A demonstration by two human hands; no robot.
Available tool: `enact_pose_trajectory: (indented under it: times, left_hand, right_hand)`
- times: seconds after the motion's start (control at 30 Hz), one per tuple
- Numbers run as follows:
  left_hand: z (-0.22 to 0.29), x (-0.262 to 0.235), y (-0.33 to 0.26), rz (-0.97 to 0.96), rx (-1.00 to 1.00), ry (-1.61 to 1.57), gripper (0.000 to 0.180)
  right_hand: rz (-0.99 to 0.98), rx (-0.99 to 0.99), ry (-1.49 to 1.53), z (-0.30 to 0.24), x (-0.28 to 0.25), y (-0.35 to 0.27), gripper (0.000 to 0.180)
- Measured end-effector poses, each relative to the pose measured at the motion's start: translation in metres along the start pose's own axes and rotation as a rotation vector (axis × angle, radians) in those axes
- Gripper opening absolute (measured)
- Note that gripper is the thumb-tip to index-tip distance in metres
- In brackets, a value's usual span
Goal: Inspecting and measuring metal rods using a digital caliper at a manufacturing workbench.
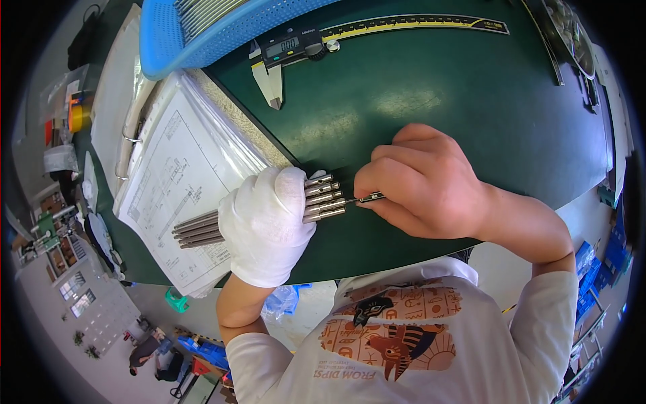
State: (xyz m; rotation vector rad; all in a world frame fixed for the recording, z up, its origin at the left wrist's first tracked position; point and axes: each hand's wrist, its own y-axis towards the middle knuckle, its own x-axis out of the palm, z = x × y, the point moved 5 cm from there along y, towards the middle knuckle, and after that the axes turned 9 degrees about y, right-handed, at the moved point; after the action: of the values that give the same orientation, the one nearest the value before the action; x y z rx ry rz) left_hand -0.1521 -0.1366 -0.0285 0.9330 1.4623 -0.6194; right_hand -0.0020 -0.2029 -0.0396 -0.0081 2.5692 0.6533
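A bundle of slim metal rods [269, 214] lies level across the near edge of the dark green surface [431, 101], their turned ends pointing right and their long shafts running left over a sheet. The left hand [266, 225], in a white glove, is wrapped around the middle of the bundle and holds it fast. The right hand [420, 180], bare, is curled narrow around a small thin tool [369, 198], whose tip meets the end of one of the rods just right of the glove.

Under the left ends of the rods lies a technical drawing in a clear sleeve [182, 175], part of an open ring binder [128, 145] that hangs over the surface's left side. Farther back on the surface rests a digital caliper [296, 48], jaws pointing toward the person, its long scale stretching right. Beside it at the far left stands a blue plastic basket [202, 34]; in it lie grey metal pieces stacked side by side, too cropped to tell their kind.
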Motion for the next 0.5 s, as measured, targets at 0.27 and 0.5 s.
enact_pose_trajectory:
  times: [0.27, 0.5]
  left_hand:
    - [0.0009, -0.002, 0.001, 0.019, 0.001, 0.022, 0.037]
    - [0.0015, -0.0015, 0.0015, 0.007, 0.0, 0.009, 0.037]
  right_hand:
    - [-0.071, 0.045, 0.045, -0.0009, 0.0002, -0.0005, 0.022]
    - [-0.03, -0.049, 0.022, -0.0042, 0.0032, -0.0008, 0.022]
